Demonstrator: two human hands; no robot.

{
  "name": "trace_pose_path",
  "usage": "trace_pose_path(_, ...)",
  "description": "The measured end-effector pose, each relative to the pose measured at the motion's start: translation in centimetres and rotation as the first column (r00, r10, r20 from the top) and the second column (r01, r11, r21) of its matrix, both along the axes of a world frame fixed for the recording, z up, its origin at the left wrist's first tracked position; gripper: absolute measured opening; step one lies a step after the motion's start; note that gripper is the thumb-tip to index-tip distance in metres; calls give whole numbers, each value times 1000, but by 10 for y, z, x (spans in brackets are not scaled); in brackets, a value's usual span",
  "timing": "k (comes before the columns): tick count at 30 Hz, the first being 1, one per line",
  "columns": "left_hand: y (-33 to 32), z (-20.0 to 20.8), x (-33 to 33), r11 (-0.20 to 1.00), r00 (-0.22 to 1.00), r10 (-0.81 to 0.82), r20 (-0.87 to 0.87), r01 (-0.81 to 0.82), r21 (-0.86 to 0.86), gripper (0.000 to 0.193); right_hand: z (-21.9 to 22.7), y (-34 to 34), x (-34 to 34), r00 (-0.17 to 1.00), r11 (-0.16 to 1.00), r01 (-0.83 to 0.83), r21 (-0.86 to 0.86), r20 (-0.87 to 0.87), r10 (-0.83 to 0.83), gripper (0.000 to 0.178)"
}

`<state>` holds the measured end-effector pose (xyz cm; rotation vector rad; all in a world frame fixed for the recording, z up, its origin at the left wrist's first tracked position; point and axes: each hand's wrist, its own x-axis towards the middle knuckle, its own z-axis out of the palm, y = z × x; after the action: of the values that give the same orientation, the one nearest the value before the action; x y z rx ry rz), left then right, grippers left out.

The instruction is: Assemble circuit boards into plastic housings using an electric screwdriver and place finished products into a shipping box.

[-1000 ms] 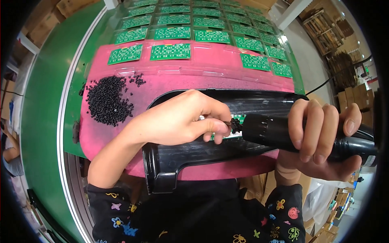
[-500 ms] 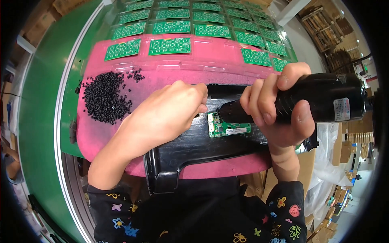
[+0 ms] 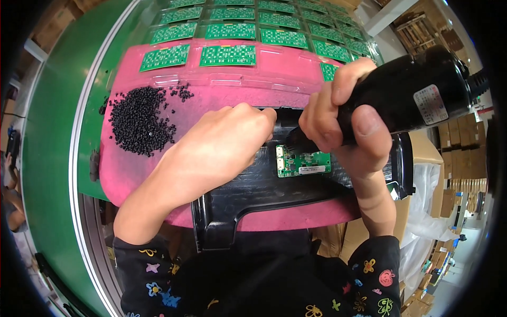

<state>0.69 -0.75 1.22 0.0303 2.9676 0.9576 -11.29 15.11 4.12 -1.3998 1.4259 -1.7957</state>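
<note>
My right hand is wrapped round a black electric screwdriver. The tool slants, with its back end raised to the right and its nose over the upper left part of a green circuit board. That board lies on a black plastic housing; the screwdriver's bit cannot be made out. My left hand is closed just left of the board, knuckles up, over the housing. Its fingertips are hidden, so what they hold, if anything, does not show.
A heap of small black screws lies on the pink mat at the left. Behind the housing, a clear plastic tray holds rows of green circuit boards. Green table surface extends left; cardboard boxes stand right.
The screwdriver's back end has swung up, tilting the tool more steeply. My right hand has turned with it. The view has shifted slightly; my left hand stays closed beside the board.
</note>
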Motion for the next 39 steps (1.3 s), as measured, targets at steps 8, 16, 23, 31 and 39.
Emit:
trace_pose_path(8,2,-2,-2,999,1000,0,3,0,33,14,-1,-2,6,995,999,47,2,88,-47,34)
trace_pose_path(16,6,1,-8,972,968,-164,-189,192,138,15,13,30,2,937,916,22,-401,329,121,31)
trace_pose_path(23,7,4,-11,868,969,-173,-175,234,438,11,16,46,2,911,870,18,-493,367,189,31)
trace_pose_path(31,19,8,-15,928,942,-108,-319,211,309,12,13,55,-2,960,904,-21,-426,243,136,38)
trace_pose_path(39,20,4,-11,970,876,-111,-470,198,139,9,15,52,10,944,962,-1,-272,317,91,47)
